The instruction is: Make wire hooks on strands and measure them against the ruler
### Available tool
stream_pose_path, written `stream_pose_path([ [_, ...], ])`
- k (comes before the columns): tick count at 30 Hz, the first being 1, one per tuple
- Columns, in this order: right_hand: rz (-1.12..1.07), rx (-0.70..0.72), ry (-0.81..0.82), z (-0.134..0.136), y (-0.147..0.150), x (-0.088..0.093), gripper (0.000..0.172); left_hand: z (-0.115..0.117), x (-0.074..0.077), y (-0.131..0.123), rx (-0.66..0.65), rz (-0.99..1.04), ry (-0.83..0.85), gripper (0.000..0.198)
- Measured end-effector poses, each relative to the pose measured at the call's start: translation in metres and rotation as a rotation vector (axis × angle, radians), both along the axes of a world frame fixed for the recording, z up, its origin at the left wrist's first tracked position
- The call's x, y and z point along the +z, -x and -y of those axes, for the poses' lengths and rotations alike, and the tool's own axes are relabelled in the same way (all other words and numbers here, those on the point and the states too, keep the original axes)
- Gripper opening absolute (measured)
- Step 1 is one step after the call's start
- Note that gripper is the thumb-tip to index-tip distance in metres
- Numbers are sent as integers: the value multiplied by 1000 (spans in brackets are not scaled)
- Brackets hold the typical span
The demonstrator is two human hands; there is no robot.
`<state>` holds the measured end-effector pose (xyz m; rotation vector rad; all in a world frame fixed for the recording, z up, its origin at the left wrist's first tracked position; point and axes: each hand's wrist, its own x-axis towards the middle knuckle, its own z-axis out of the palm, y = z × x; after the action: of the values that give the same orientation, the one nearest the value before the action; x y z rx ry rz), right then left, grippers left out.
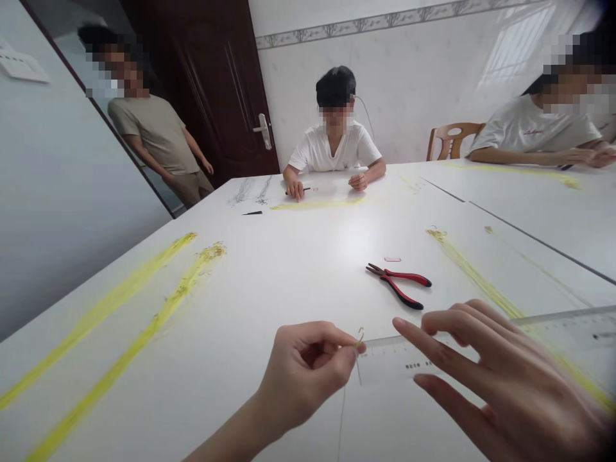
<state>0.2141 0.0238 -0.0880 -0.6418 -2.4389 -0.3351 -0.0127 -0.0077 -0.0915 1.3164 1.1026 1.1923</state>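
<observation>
My left hand is closed in a pinch on a small gold fish hook, whose bend sticks up past the fingertips. A thin line runs down the table below that hand. Just beside the hook lies the end of a clear ruler with printed marks. Over the ruler is my right hand, its thumb and forefinger apart and nothing seen between them; it covers the ruler's middle. Beyond both hands rest red-and-black pliers, jaws pointing left.
Bundles of yellow line with hooks lie at left and right. A small pinkish strip is behind the pliers. Across the table sits a person, another sits at right, and a third stands by the door.
</observation>
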Motion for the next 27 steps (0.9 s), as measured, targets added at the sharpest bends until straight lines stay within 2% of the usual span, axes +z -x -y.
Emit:
stream_pose_path([
  [10, -71, -11, -63, -5, 0, -14, 47, 0, 2, -2, 17, 17, 27, 11],
  [27, -13, 35, 14, 2, 3, 7, 44, -1, -1, -1, 17, -55, -63, 12],
])
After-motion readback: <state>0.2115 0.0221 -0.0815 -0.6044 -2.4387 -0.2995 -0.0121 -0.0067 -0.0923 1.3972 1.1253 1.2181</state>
